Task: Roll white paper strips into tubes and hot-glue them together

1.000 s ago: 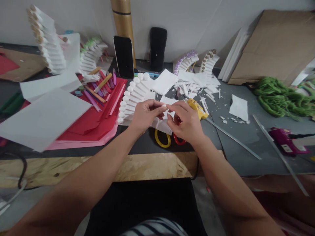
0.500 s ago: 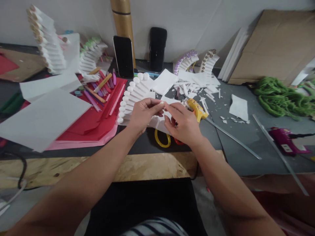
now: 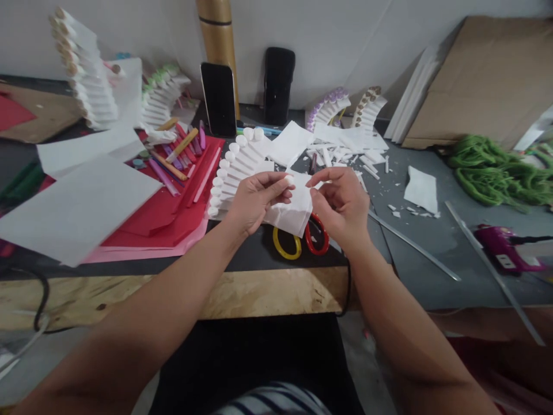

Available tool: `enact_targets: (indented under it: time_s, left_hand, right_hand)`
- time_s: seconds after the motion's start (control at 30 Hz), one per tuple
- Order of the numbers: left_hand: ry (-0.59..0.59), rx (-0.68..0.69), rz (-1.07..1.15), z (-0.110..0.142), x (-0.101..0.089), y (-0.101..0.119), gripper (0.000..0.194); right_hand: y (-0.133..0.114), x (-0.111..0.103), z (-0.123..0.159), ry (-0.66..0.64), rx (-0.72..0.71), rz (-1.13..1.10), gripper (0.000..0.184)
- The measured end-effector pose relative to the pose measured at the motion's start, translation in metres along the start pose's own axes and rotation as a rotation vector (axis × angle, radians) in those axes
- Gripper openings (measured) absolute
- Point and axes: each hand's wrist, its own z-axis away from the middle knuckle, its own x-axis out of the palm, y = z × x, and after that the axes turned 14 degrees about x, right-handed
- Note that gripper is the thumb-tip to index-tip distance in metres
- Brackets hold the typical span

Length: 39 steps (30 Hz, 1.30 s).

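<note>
Between the thumb and fingers of my left hand (image 3: 259,199) is a small white round piece (image 3: 290,180). My right hand (image 3: 341,202) is just to the right of it, apart from the piece, thumb and fingers spread with nothing seen between them. Under the hands lie white paper (image 3: 291,213) and scissors with one yellow handle (image 3: 286,255) and one red handle (image 3: 317,245); their blades are hidden. Left of my left hand fans a row of white paper tubes (image 3: 235,167) with rounded white ends. My right hand covers the yellow glue gun.
Red paper sheets (image 3: 147,222) and white sheets (image 3: 78,207) lie left. Behind stand a phone (image 3: 218,98), a gold bottle (image 3: 216,40) and a black device (image 3: 279,83). Rightward are white scraps (image 3: 337,154), metal strips (image 3: 415,245), green yarn (image 3: 484,173) and a purple glue gun (image 3: 503,248).
My right hand has drawn away from the white piece to the right, and its fingers have spread. The left hand stays in place with the piece. The red scissor handle now shows fully.
</note>
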Motion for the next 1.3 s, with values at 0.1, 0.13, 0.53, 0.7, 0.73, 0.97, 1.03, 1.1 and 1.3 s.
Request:
enact_targets:
  time_s: [0.1,0.13,0.53,0.7,0.73,0.97,1.03,1.1,1.3]
  left_hand:
    - [-0.025,-0.024,0.006,-0.0004,-0.001,-0.0001,0.032]
    - [-0.034,-0.032,0.006,-0.0004,-0.0011,-0.0004,0.031]
    - [-0.011,-0.049,0.008,-0.0005,-0.0043,-0.0023,0.033]
    - [0.014,-0.064,-0.027,0.0007,-0.0017,-0.0011,0.031]
    - [0.013,-0.067,-0.039,0.001,-0.001,-0.0007,0.03]
    - [-0.003,-0.052,-0.104,0.0018,0.0016,0.0003,0.028]
    - [-0.003,-0.043,-0.097,0.0015,0.0019,-0.0003,0.028]
    - [-0.001,-0.037,-0.091,0.0012,0.002,-0.0009,0.028]
    - [-0.006,-0.029,-0.116,0.0009,0.0009,-0.0016,0.023]
  right_hand:
    - [0.0022,0.0014,0.0004,-0.037,0.015,-0.019,0.013]
    - [0.003,0.002,0.0008,-0.045,0.02,-0.024,0.014]
    - [0.0064,0.0055,0.0057,-0.094,-0.052,0.087,0.028]
    - [0.0035,0.003,0.0035,-0.095,-0.156,0.214,0.034]
    - [0.0033,0.0024,0.0031,-0.088,-0.177,0.237,0.034]
    - [0.0065,0.0035,0.0041,-0.006,-0.216,0.197,0.036]
    - [0.0069,0.0047,0.0046,-0.004,-0.162,0.123,0.036]
    - [0.0064,0.0056,0.0047,-0.008,-0.124,0.082,0.035]
    - [0.0028,0.0057,0.005,-0.035,-0.141,0.173,0.032]
